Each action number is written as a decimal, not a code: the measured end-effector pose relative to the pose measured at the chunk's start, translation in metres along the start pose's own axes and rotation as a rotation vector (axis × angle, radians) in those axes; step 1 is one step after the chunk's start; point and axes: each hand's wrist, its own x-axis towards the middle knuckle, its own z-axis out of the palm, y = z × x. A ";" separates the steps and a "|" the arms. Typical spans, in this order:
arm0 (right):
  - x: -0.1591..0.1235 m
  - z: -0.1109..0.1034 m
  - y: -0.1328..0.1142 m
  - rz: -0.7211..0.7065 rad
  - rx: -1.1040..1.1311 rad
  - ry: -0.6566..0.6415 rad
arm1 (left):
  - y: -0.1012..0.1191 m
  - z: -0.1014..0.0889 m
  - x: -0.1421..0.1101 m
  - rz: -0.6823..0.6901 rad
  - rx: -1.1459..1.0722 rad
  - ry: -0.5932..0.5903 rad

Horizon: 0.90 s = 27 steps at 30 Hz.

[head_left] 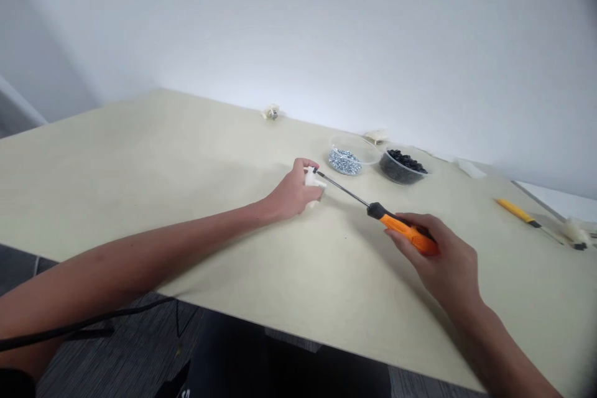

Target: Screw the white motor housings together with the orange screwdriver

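Note:
In the head view, my left hand (293, 191) is closed round a small white plastic part (313, 181) above the middle of the table. Much of that part is hidden behind my fingers. My right hand (443, 255) grips the orange and black handle of a screwdriver (405, 231). Its shaft points left and away from me, and the tip meets or nearly meets a small dark piece (315, 170) at the top of the white part. Whether the tip touches it is too small to tell.
Behind my hands stand a clear tub of silvery screws (345, 161) and a clear tub of black pieces (403, 168). A yellow-handled screwdriver (517, 211) lies at the right. Small whitish parts (271, 113) sit along the wall. A black cable (88, 322) hangs at the lower left.

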 end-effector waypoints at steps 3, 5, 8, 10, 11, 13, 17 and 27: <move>-0.004 0.002 0.002 -0.198 -0.188 0.022 | 0.005 0.000 -0.002 0.008 -0.037 -0.002; -0.006 0.000 0.001 -0.269 -0.252 0.025 | 0.002 0.001 -0.003 0.028 0.039 0.020; -0.008 -0.003 0.001 -0.279 -0.260 0.049 | -0.007 0.003 -0.003 0.039 0.163 0.034; -0.009 -0.005 0.002 -0.248 -0.199 0.049 | -0.011 0.004 -0.002 0.064 0.209 0.012; -0.009 -0.006 0.003 -0.222 -0.163 0.037 | -0.012 0.005 -0.003 0.081 0.225 0.001; -0.009 -0.007 0.005 -0.145 -0.087 0.002 | -0.011 0.005 -0.004 0.117 0.250 -0.005; -0.007 -0.008 0.005 0.019 0.079 -0.041 | -0.009 0.004 -0.007 0.186 0.295 -0.007; -0.002 -0.010 0.003 0.453 0.517 -0.352 | 0.002 0.002 -0.012 0.301 0.428 0.016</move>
